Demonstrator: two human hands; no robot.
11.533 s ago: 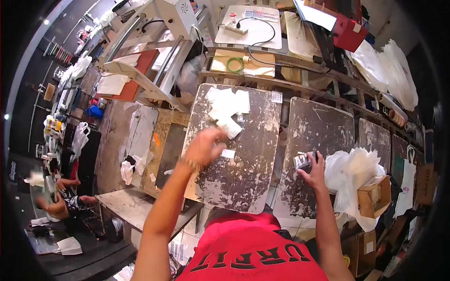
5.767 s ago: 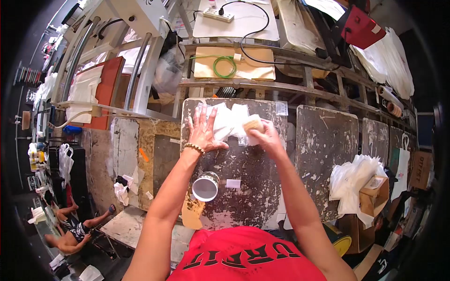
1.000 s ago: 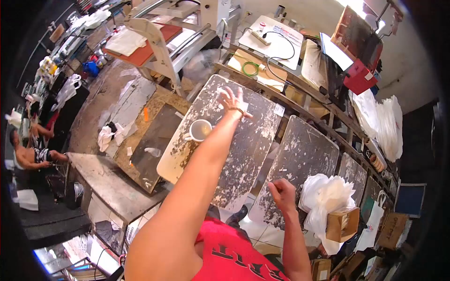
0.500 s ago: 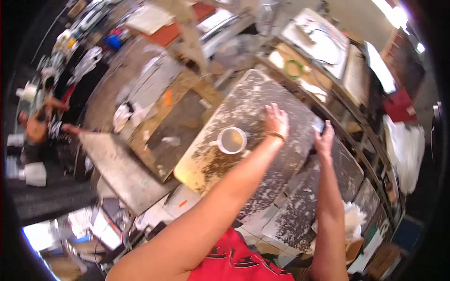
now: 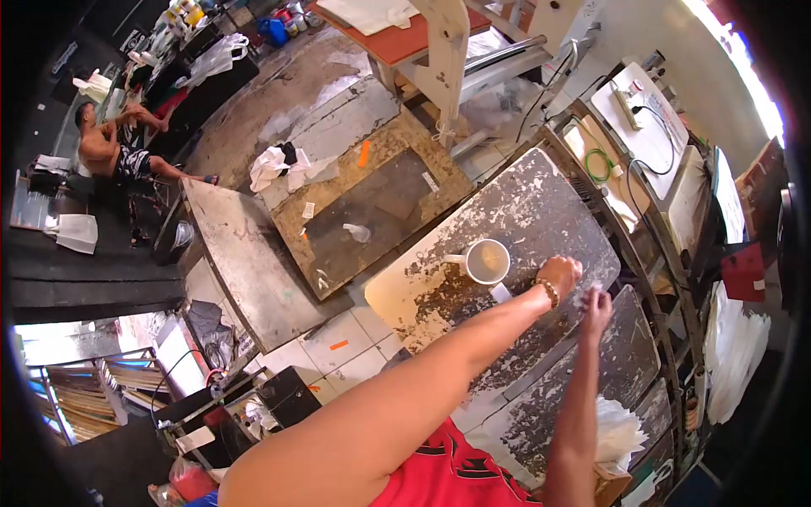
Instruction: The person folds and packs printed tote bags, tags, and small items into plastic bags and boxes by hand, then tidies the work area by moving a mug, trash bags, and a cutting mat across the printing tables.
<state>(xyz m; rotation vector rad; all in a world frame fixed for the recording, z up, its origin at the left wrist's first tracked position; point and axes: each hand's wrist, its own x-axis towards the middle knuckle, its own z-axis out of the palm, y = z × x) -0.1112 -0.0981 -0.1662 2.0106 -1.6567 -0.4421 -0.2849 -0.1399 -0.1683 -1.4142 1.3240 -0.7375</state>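
My left hand point(image 5: 559, 275) is closed, fingers curled, over the right part of a worn table board point(image 5: 524, 203) with peeling dark paint. A beaded bracelet point(image 5: 552, 293) circles its wrist. Just below it, by the board's right edge, my right hand point(image 5: 597, 311) is closed with fingertips pinched together. A pale patch shows near the fingertips; what either hand holds, if anything, I cannot make out. Left of my hands stands a white mug point(image 5: 487, 262) with brownish contents, its handle pointing left. Against its lower right side is a small white piece point(image 5: 501, 293).
A lower worn board point(image 5: 541, 431) lies below right. A rack point(image 5: 650, 245) with a power strip point(image 5: 627, 110) borders the right side. Another board-topped table point(image 5: 389, 169) holds a crumpled cloth point(image 5: 272, 166). A person point(image 5: 106, 152) sits far left.
My left hand has gone from spread fingers to a curled shape and lies closer to the right hand. The right hand's fingers have drawn together. The camera view has shifted, and the picture is sharper.
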